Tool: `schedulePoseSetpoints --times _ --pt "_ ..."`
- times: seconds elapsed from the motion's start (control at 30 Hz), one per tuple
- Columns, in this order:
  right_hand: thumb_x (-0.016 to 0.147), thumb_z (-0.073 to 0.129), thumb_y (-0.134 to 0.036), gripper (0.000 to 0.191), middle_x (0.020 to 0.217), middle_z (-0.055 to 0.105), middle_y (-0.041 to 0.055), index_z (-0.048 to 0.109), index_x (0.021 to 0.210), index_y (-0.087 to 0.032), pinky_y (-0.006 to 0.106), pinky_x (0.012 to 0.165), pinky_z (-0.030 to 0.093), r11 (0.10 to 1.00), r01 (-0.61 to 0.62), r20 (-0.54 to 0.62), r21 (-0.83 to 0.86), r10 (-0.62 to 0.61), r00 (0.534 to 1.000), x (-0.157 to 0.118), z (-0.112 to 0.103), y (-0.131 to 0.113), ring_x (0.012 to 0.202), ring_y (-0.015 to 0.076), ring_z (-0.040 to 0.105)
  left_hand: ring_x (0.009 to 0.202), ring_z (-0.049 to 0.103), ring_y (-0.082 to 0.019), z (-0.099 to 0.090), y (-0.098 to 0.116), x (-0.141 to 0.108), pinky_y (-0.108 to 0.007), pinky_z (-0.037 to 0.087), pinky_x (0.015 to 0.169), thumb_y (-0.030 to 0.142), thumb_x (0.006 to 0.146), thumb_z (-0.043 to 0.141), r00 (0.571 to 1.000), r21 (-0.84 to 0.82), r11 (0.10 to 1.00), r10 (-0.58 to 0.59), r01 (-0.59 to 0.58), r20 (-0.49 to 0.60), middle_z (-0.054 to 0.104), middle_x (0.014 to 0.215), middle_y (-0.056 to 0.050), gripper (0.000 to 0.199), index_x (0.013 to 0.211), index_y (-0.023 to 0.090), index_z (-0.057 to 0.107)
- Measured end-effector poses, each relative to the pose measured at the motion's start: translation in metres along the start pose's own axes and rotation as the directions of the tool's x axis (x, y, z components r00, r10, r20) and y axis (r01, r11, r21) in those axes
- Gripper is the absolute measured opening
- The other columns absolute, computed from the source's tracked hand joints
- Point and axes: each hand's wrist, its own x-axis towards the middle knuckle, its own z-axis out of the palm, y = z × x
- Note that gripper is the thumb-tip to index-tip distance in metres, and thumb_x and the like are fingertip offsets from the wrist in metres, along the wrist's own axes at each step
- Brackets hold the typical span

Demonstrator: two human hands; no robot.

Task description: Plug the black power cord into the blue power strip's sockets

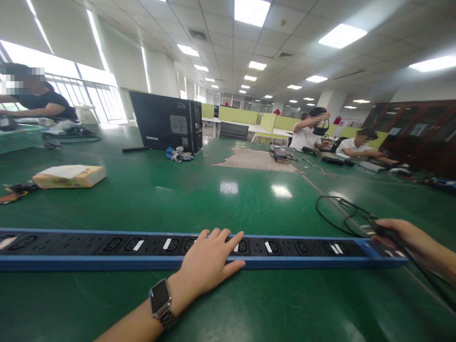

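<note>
A long blue power strip (153, 261) with black sockets and several white labels lies across the green table. My left hand (210, 259), a watch on its wrist, rests on the strip's middle with its fingers spread. At the strip's right end, my right hand (399, 232) has its fingers closed round a black cable (420, 266). Loops of this thin black cable (320, 216) lie on the table behind that end. The tips of my right fingers are partly hidden and blurred.
A black computer case (167, 121) stands at the back, with gloves (179, 154) beside it. A tissue pack (69, 176) and green basket (21, 140) are at left. One person sits at far left, two at back right. The green tabletop (142, 204) has a torn patch.
</note>
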Motion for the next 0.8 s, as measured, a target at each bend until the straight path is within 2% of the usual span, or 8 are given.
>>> schedulePoseSetpoints --times 0.03,0.1,0.2,0.33,0.47,0.53,0.63,0.8 --pt "0.082 0.039 -0.056 0.042 0.059 0.06 0.0116 0.054 0.067 -0.02 0.034 0.053 0.047 0.982 -0.053 0.039 0.181 0.047 0.998 -0.002 -0.006 -0.005 0.056 0.0232 0.058 0.11 0.052 -0.03 0.0 0.0 0.0 -0.048 0.037 0.095 0.059 0.091 0.04 1.0 -0.001 1.0 -0.002 0.002 -0.005 0.058 0.123 -0.009 0.059 0.144 0.032 0.039" --pt "0.083 0.044 -0.052 0.039 0.057 0.059 0.0095 0.055 0.069 -0.018 0.031 0.052 0.044 0.874 -0.156 0.138 0.46 0.103 0.985 -0.009 -0.013 -0.02 0.053 0.0202 0.056 0.11 0.052 -0.03 0.0 0.0 -0.001 -0.048 0.037 0.095 0.058 0.091 0.04 1.0 -0.002 1.0 -0.007 0.007 -0.015 0.058 0.123 -0.009 0.059 0.143 0.032 0.039" --pt "0.084 0.049 -0.05 0.035 0.056 0.059 0.0059 0.055 0.07 -0.018 0.027 0.05 0.042 0.816 -0.195 0.176 0.544 0.116 0.978 -0.032 -0.005 -0.052 0.051 0.0167 0.055 0.109 0.053 -0.03 0.0 0.001 -0.002 -0.048 0.037 0.095 0.058 0.091 0.04 1.0 -0.006 1.0 -0.002 0.002 -0.028 0.058 0.122 -0.009 0.058 0.143 0.031 0.04" --pt "0.079 0.056 -0.055 0.038 0.048 0.049 -0.0034 0.051 0.067 -0.019 0.023 0.041 0.028 0.877 -0.103 0.132 0.469 0.045 0.99 -0.066 0.026 -0.1 0.041 0.0098 0.042 0.109 0.053 -0.029 0.001 0.0 -0.002 -0.047 0.038 0.093 0.059 0.091 0.04 0.999 -0.011 1.0 0.011 -0.011 -0.038 0.058 0.121 -0.009 0.059 0.142 0.03 0.041" --pt "0.076 0.056 -0.056 0.039 0.051 0.049 -0.0042 0.05 0.065 -0.02 0.023 0.047 0.032 0.953 0.012 0.077 0.302 -0.037 0.996 -0.075 0.055 -0.132 0.047 0.0106 0.044 0.108 0.053 -0.029 0.0 0.0 -0.002 -0.046 0.038 0.093 0.059 0.091 0.04 0.999 -0.012 1.0 0.009 -0.01 -0.043 0.059 0.12 -0.009 0.059 0.142 0.03 0.042" --pt "0.075 0.057 -0.054 0.035 0.052 0.052 -0.0039 0.051 0.066 -0.02 0.023 0.051 0.036 0.977 0.068 0.068 0.203 -0.083 0.994 -0.068 0.066 -0.134 0.051 0.0117 0.048 0.108 0.053 -0.029 -0.001 0.0 -0.002 -0.046 0.038 0.093 0.059 0.091 0.04 0.999 -0.014 1.0 0.01 -0.011 -0.047 0.059 0.119 -0.009 0.058 0.141 0.03 0.042" --pt "0.075 0.054 -0.052 0.032 0.056 0.056 -0.003 0.055 0.071 -0.02 0.024 0.055 0.038 0.986 0.113 0.105 0.126 -0.127 0.986 -0.052 0.078 -0.123 0.054 0.0129 0.051 0.107 0.053 -0.029 -0.001 -0.001 -0.003 -0.046 0.039 0.092 0.059 0.09 0.042 0.999 -0.021 1.0 0.014 -0.015 -0.045 0.059 0.118 -0.009 0.059 0.141 0.03 0.042" --pt "0.075 0.054 -0.053 0.035 0.054 0.055 -0.0017 0.056 0.066 -0.019 0.025 0.052 0.035 0.991 0.127 0.129 0.034 -0.131 0.983 -0.032 0.084 -0.102 0.053 0.0138 0.051 0.106 0.054 -0.029 0.002 -0.002 -0.002 -0.047 0.04 0.091 0.06 0.09 0.042 0.999 -0.02 1.0 0.015 -0.016 -0.045 0.059 0.117 -0.008 0.06 0.141 0.03 0.042"
